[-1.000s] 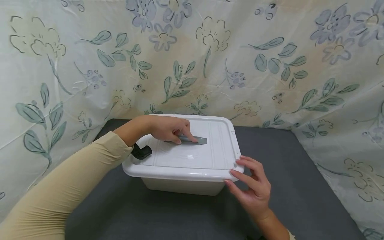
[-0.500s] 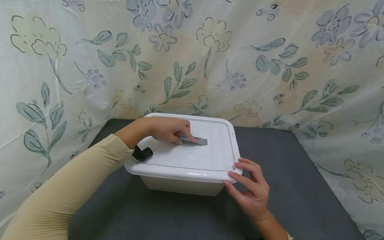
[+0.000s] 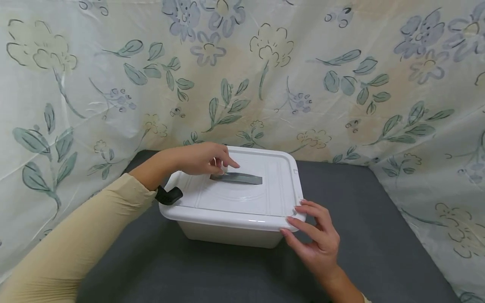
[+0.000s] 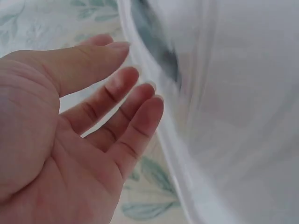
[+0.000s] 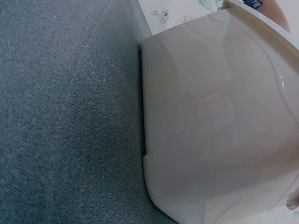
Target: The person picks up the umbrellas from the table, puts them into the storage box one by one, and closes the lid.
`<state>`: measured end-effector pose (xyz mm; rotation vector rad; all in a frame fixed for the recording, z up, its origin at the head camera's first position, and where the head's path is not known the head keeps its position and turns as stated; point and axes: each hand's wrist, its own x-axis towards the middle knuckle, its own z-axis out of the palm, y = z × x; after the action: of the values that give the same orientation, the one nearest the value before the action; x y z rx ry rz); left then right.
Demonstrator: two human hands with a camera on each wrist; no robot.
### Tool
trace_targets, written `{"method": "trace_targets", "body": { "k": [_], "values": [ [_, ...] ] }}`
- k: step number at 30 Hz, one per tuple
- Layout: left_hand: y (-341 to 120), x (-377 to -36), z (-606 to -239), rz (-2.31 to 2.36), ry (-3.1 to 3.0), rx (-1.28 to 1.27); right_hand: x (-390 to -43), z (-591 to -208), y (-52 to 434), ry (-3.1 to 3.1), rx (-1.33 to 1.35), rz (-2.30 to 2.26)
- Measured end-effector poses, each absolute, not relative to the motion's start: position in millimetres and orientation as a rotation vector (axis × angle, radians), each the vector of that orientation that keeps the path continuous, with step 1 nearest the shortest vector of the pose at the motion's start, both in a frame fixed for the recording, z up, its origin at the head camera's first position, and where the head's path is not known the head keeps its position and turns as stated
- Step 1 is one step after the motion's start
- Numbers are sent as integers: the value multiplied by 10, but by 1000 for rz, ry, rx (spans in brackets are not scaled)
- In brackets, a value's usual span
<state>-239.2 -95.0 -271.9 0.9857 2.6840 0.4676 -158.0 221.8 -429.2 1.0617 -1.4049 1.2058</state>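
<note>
A white plastic storage box (image 3: 231, 235) stands with its white lid (image 3: 246, 202) on top. Across the lid's middle runs a grey strap handle (image 3: 242, 179). My left hand (image 3: 202, 159) hovers just behind and left of the handle, index finger extended over the lid. In the left wrist view, that hand (image 4: 88, 121) holds nothing, its fingers loosely bent beside the lid's edge. At the lid's near right corner, my right hand (image 3: 318, 237) holds the rim between thumb and spread, bent fingers. The right wrist view shows the box's side wall (image 5: 210, 107) close up.
A dark grey cloth (image 3: 341, 202) covers the surface under the box. Behind and beside it hangs a floral curtain (image 3: 303, 75). A black wrist device (image 3: 169, 195) sits at my left wrist, low over the lid's left side.
My left hand has come off the handle, up and to the left. The lid has shifted slightly at its left end, while my right hand stays at its corner.
</note>
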Motion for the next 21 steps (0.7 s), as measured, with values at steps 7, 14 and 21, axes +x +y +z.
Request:
{"method": "trace_targets", "body": {
  "k": [7, 14, 21],
  "values": [
    [-1231, -2234, -2676, 450, 2888, 850, -1558, -4296, 2220, -1412, 1052, 1195],
    [-1465, -2013, -2818, 274, 3098, 596, -1566, -4324, 2235, -1426, 1057, 1189],
    [-1515, -1946, -3134, 153, 3142, 504, -1561, -4342, 2251, -1415, 1057, 1192]
  ]
}}
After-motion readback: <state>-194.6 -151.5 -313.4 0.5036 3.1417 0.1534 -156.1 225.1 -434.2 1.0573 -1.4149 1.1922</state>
